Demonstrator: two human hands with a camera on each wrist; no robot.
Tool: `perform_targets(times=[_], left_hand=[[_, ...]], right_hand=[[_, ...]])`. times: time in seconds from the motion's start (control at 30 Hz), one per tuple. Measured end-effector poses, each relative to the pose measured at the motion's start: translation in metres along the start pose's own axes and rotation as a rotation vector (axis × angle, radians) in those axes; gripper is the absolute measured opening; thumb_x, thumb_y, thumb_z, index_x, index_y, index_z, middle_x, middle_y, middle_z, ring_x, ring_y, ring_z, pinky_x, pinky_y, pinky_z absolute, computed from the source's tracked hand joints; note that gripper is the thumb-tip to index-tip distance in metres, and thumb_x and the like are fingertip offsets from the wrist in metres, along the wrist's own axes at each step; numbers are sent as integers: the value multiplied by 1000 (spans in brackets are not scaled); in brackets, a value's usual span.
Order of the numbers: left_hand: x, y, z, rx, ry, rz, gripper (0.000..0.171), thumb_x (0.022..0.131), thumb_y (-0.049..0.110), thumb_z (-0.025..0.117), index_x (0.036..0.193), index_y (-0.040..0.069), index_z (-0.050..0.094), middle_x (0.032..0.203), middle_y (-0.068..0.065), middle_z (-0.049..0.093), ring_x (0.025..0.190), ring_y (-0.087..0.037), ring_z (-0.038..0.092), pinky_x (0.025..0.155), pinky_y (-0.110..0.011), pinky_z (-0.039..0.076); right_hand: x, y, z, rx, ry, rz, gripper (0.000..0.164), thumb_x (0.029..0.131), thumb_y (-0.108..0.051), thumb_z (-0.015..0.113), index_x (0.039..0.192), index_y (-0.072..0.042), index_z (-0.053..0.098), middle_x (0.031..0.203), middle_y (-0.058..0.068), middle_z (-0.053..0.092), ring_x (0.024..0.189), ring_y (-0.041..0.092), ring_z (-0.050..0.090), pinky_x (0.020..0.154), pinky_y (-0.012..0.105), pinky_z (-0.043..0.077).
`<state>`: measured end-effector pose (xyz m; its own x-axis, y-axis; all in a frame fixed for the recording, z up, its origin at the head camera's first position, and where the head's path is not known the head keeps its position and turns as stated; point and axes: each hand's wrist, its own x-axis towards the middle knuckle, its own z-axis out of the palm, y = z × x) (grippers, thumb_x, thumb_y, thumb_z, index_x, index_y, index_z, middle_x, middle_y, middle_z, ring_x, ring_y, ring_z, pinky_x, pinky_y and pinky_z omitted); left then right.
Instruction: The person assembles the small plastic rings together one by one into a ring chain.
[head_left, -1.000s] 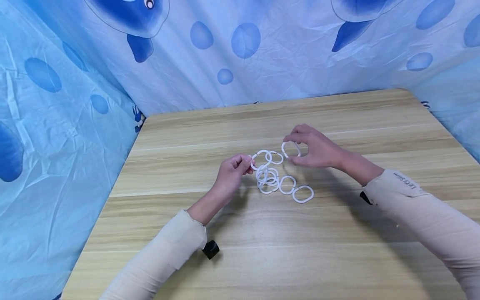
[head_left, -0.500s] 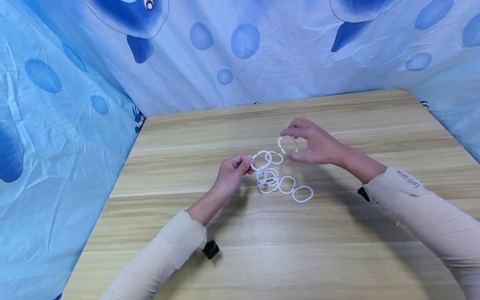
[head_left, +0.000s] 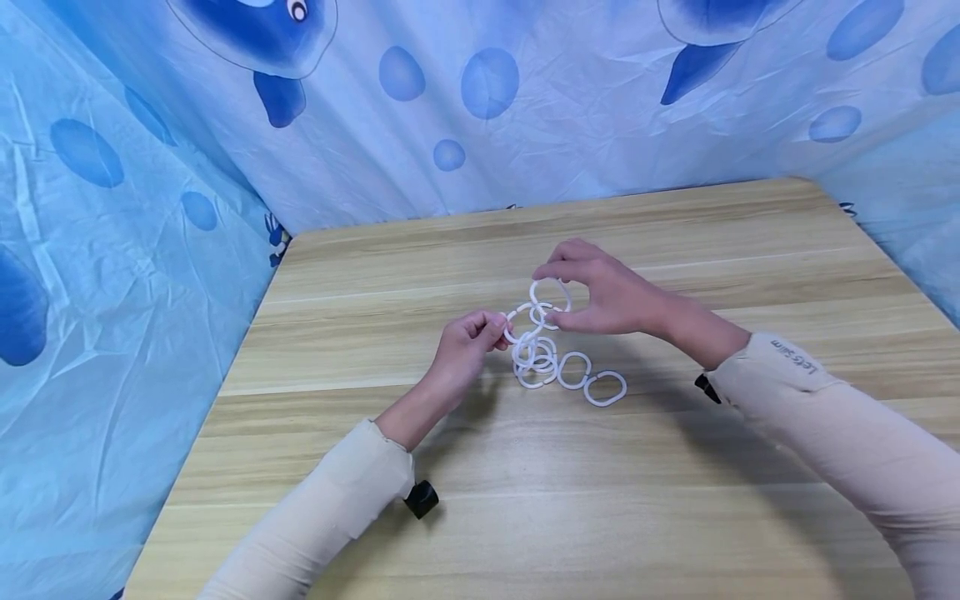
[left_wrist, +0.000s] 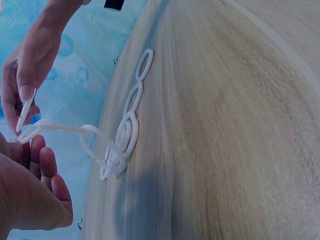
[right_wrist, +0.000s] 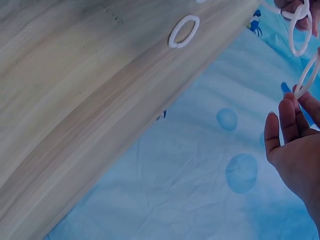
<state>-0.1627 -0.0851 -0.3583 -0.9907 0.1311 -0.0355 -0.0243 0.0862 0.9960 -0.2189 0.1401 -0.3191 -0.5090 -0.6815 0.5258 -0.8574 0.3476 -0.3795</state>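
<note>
Both arms extended in beige sleeves (head_left: pixel 345 479), I work around an overlapping pile of white, oval plastic rings (head_left: pixel 537 366) on a pale wood-grain table (head_left: pixel 525 508). My left hand (head_left: pixel 468 340), just left of the pile, has thumb and forefinger pinching a raised ring (head_left: pixel 542 322), from which interlocked rings run down to the pile. Beyond the pile, my right hand (head_left: pixel 607 292) arches in from the right, thumb low and fingers high, pinching a second ring (head_left: pixel 533 292); the right wrist view shows its long axis slanting up and right. I cannot tell whether the two held rings touch. Right of the pile lie a flat ring (head_left: pixel 560 372) and, farther out, an end ring (head_left: pixel 624 387), long axis running from near left to far right.
</note>
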Motion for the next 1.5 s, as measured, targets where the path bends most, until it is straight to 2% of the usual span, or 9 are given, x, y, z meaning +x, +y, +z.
perform_targets(times=[0.43,0.77,0.87,1.07,1.23,1.37,1.5], left_hand=[[-1,-1,2,1,0,-11,19,97,11,57,94,-7,64,83,-2,63,77,-12,58,78,-26,50],[-1,-1,2,24,-9,-3,20,96,8,57,93,-11,63,79,0,62,75,-10,57,77,-24,49],[-2,0,1,48,-11,-8,19,96,10,58,93,-8,64,78,1,61,76,-10,56,81,-29,49],[-2,0,1,120,-25,-13,20,96,14,59,92,-4,65,79,-2,60,79,-16,57,90,-47,47],[-3,1,2,155,-59,12,18,96,12,58,92,-4,65,81,-5,61,84,-22,59,86,-39,51],[-3,3,4,165,-74,41,17,96,12,58,92,-2,66,82,-6,61,81,-15,58,84,-34,52],[-4,3,4,168,-67,39,16,96,12,58,92,-2,66,82,-5,61,79,-11,56,84,-34,51]], right_hand=[[7,-6,12,-38,-52,-18,46,74,-22,76,113,0,67,100,6,59,97,21,51,82,37,43],[7,-7,19,-78,-58,-73,45,75,-23,75,112,1,66,99,9,59,95,22,50,81,37,42],[8,-8,20,-88,-67,-73,46,75,-23,74,113,1,66,99,10,59,94,22,50,82,37,41],[9,-10,20,-129,-89,-77,45,77,-23,71,114,1,66,100,10,57,93,23,49,83,39,41],[10,-12,23,-144,-119,-62,44,77,-22,71,115,1,65,101,8,56,94,23,48,85,39,39],[9,-14,27,-153,-140,-57,42,77,-21,71,113,-1,66,100,8,56,92,23,48,83,40,39],[8,-14,28,-184,-123,-56,42,76,-24,73,112,-1,67,100,8,58,92,23,50,81,39,40]])
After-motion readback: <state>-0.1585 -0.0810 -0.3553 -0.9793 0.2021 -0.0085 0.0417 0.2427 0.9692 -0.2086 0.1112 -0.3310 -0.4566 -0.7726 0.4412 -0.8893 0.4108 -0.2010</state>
